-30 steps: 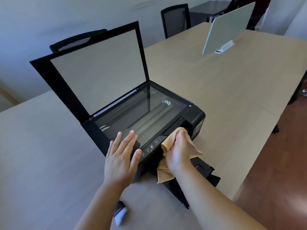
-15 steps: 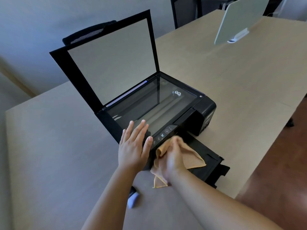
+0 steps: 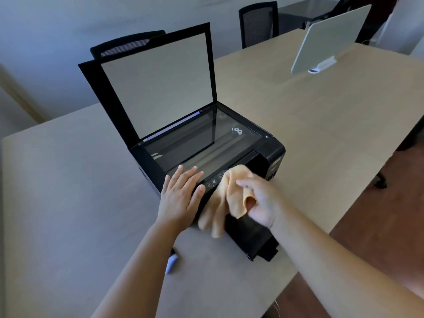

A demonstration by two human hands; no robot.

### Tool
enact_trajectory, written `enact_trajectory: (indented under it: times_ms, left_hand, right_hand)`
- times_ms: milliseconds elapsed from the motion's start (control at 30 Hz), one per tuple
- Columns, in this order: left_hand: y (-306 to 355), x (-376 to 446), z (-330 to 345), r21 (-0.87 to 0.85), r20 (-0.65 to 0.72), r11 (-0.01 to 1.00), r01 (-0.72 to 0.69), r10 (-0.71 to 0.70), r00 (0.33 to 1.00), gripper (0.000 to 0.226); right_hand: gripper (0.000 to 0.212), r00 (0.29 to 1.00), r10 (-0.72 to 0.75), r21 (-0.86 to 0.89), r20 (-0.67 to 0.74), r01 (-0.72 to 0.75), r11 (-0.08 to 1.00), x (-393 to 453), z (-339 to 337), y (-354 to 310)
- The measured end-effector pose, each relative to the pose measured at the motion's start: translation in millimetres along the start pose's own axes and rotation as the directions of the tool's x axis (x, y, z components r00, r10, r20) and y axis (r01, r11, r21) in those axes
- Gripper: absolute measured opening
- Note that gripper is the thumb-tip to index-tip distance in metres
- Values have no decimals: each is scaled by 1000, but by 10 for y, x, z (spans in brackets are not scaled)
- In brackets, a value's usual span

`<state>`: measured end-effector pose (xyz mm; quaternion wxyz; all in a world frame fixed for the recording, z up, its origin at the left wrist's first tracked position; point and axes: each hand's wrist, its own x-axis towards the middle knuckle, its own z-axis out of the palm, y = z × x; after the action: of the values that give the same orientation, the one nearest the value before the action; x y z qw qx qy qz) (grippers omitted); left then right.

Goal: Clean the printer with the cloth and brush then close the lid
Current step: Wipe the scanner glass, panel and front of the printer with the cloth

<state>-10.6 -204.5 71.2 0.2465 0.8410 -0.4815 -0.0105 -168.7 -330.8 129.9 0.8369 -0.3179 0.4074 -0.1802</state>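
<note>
The right hand (image 3: 259,200), fingers pinching the soft orange cloth (image 3: 226,198), is lifting off the black printer (image 3: 268,154)'s front; the left hand (image 3: 181,193), fingers wide, is still bracing it, so wiping continues

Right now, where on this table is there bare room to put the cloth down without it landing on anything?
Widest bare stretch: table right of the printer, short of the tilted white panel. Also bare: the tabletop left of the printer's raised lid. Crowded: the front edge, with the left hand, the right hand holding the cloth, the pulled-out tray and a small object, partly hidden.
</note>
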Motion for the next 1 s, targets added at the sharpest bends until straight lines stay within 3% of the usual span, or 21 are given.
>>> enact_trajectory:
  times_ms: [100,233,400,433,467,500,533,667,767,867,933,967,1000]
  left_hand:
    - [-16,-15,-4,-9,-17,998,55,-56,998,59]
    - [81,-26,17,-4,-60,995,103,-103,993,58]
    - [105,-33,1,40,-79,990,136,-133,988,55]
    - [119,-42,-15,33,-63,992,124,-122,991,54]
    - [147,-17,-16,53,-57,994,101,-98,994,52]
    - [457,-77,212,73,-176,967,244,-228,958,49]
    - [561,-95,279,62,-226,959,278,-258,939,45]
    - [600,-345,474,86,-227,977,197,-174,958,37]
    - [707,-487,637,50,-291,958,282,-256,922,37]
    - [770,-631,665,-35,-362,928,370,-357,861,38]
    - [772,-674,595,-66,-404,908,413,-403,821,38]
    - [765,-679,528,-110,-413,889,444,-447,793,37]
    - [742,-679,444,-221,-409,848,482,-529,744,36]
  right_hand:
    - [17,981,-91,-211,173,127,969,-146,-38,-379]
    - [13,907,-281,-503,315,410,761,-230,-152,-689]
    - [11,781,-511,-584,357,614,531,-187,-378,-840]
    - [11,765,-537,-560,356,635,533,-122,-421,-902]
    - [10,762,-528,-493,374,646,583,-101,-465,-917]
    - [10,766,-375,-480,521,627,614,109,-528,-1205]
    - [10,741,-323,-500,589,648,575,148,-552,-1246]
    - [10,682,-364,-554,635,730,401,196,-563,-964]
    - [9,691,-341,-547,638,717,431,301,-595,-877]
    - [8,652,-251,-481,716,721,499,319,-518,-815]
    - [17,597,-224,-438,771,751,494,310,-403,-730]
    - [23,538,-266,-408,800,813,416,337,-339,-662]
    - [28,428,-351,-351,833,899,262,365,-270,-573]
